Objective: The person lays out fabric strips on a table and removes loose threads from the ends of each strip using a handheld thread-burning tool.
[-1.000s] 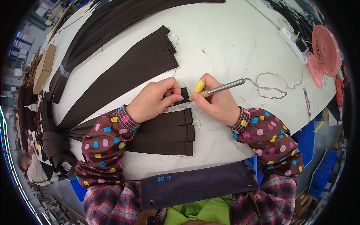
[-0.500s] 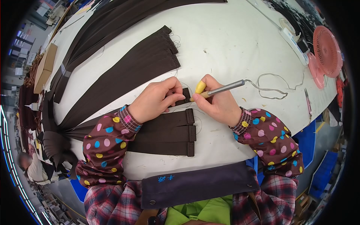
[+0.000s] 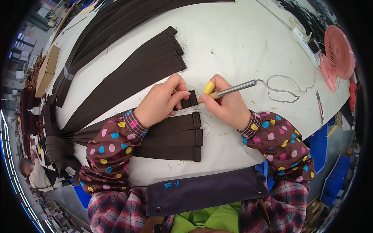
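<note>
My left hand (image 3: 160, 100) is closed in a pinch on a dark brown fabric strap (image 3: 189, 101), just behind its stitched end. In my right hand (image 3: 228, 105) is a corded pen-shaped tool (image 3: 237, 87) with a metal barrel and a tan front part. Its tip points left, right beside the strap's end; I cannot tell whether they touch. A yellow finger cover (image 3: 209, 87) sits on a finger of my right hand. Below lie several more dark straps (image 3: 171, 138) with stitched ends, and above is a fanned group of straps (image 3: 132, 70) with loose threads.
A pale table (image 3: 241, 42) carries everything. The tool's thin cord (image 3: 278, 88) loops rightward, near a power strip (image 3: 305, 44), a pink fan (image 3: 339, 50) and tweezers-like tool (image 3: 319, 105). A long tied strap bundle (image 3: 105, 37) lies at upper left, near a cardboard box (image 3: 47, 72).
The pen-shaped tool and my right hand have shifted very slightly to the right. My left fingers have moved a little, showing more of the strap's end. The straps on the table stay put.
</note>
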`<action>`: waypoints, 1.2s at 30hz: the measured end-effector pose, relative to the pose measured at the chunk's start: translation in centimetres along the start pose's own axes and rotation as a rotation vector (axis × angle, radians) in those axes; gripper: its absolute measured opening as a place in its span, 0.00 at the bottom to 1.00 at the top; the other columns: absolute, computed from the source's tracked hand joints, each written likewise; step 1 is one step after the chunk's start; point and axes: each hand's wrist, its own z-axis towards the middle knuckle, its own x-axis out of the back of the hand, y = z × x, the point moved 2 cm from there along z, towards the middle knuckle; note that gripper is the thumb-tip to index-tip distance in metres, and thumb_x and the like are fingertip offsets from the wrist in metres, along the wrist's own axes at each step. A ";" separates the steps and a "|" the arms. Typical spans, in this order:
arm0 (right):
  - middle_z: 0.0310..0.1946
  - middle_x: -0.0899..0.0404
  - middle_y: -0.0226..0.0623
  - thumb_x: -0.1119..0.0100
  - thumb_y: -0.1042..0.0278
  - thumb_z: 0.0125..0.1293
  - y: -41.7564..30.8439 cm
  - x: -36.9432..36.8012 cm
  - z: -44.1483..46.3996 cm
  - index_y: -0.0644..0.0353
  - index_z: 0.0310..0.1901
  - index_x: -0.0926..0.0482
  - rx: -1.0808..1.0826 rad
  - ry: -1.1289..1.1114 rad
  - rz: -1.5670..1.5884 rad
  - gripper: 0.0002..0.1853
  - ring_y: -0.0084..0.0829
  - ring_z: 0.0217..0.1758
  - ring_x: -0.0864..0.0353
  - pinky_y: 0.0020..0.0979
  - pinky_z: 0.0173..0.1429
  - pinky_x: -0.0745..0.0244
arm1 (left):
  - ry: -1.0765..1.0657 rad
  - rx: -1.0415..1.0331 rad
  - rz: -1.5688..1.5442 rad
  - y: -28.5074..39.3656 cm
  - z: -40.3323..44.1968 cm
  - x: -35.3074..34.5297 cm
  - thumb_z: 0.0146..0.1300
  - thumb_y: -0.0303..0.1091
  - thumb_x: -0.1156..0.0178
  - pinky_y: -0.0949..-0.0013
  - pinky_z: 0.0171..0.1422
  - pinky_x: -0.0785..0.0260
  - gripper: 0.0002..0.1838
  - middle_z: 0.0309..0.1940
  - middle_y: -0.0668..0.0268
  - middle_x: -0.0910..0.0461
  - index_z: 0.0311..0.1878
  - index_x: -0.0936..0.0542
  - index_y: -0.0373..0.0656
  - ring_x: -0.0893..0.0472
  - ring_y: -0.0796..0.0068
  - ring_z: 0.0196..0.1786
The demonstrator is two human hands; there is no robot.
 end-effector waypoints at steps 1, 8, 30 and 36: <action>0.19 0.31 0.29 0.41 0.70 0.62 0.0 0.1 0.0 0.61 0.34 0.35 0.005 0.009 0.030 0.11 0.18 0.21 0.33 0.24 0.24 0.39 | -0.027 -0.036 0.046 0.2 0.0 0.0 0.65 0.28 0.42 0.77 0.25 0.28 0.07 0.31 0.68 0.23 0.40 0.30 0.40 0.24 0.82 0.28; 0.20 0.31 0.28 0.42 0.70 0.63 0.1 0.5 0.0 0.61 0.33 0.35 -0.005 0.011 0.052 0.10 0.16 0.22 0.35 0.22 0.26 0.40 | -0.215 -0.405 0.489 1.3 1.6 0.7 0.57 0.32 0.35 0.64 0.39 0.29 0.10 0.31 0.64 0.24 0.39 0.25 0.44 0.22 0.64 0.34; 0.20 0.32 0.26 0.42 0.71 0.62 0.6 0.3 0.0 0.61 0.33 0.34 0.011 0.010 0.089 0.10 0.14 0.21 0.37 0.21 0.25 0.41 | -0.398 -0.253 0.359 1.7 3.0 1.2 0.61 0.29 0.39 0.71 0.29 0.30 0.05 0.28 0.67 0.27 0.34 0.25 0.41 0.23 0.77 0.23; 0.20 0.32 0.26 0.42 0.71 0.62 0.4 0.4 0.1 0.61 0.32 0.35 -0.002 0.001 0.063 0.10 0.14 0.22 0.36 0.20 0.25 0.41 | -0.488 -0.244 0.345 1.7 3.6 1.4 0.63 0.30 0.41 0.71 0.29 0.30 0.05 0.28 0.67 0.27 0.35 0.26 0.41 0.23 0.77 0.23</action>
